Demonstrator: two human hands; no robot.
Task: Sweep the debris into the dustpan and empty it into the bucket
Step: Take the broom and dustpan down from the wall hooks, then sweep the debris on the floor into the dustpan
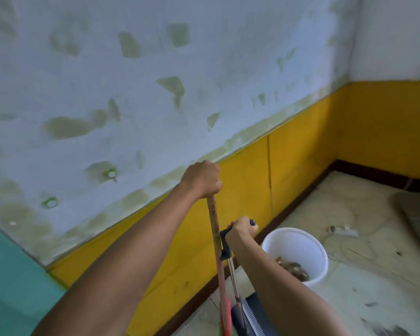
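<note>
Now my left hand [202, 178] grips the broom handle [215, 235], my right hand [240, 229] the dustpan handle [229, 253]; next, I reckon, tip it into the bucket [298, 241].

Patchy white wall [155, 69] above yellow panels [301, 141] — dusty pale floor [374, 275], dark skirting [289, 209].

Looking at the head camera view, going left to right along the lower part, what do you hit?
Teal wall panel → left hand gripping broom handle → right hand on dustpan handle → white bucket → power strip.
</note>
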